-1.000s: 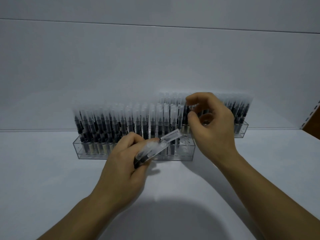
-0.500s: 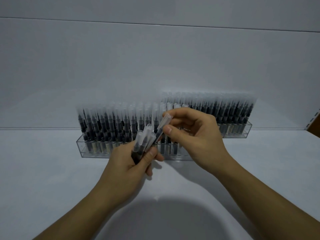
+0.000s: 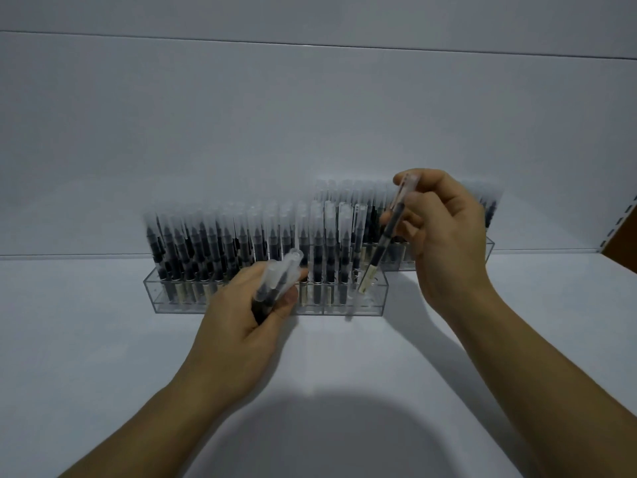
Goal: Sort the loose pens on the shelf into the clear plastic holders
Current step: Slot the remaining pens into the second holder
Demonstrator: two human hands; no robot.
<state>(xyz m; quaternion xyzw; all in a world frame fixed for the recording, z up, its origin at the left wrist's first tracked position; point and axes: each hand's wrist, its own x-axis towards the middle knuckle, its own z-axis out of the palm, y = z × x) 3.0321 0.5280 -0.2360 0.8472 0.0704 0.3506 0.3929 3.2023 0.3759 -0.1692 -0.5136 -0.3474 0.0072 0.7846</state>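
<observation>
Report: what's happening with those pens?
Left hand grips bundle of clear-capped black pens. Right hand holds one pen tilted at front clear plastic holder. Nothing blocking.

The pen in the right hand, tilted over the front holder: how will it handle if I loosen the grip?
Likely stiff: the pen runs straight though the right hand pinches only its upper half. Probably light, since that pinch alone carries it. Its smooth, slim barrel may slip downward, and could roll on the shelf.

Packed pens (image 3: 213, 243) crowd the holder (image 3: 172, 302); its right end seems open.
</observation>
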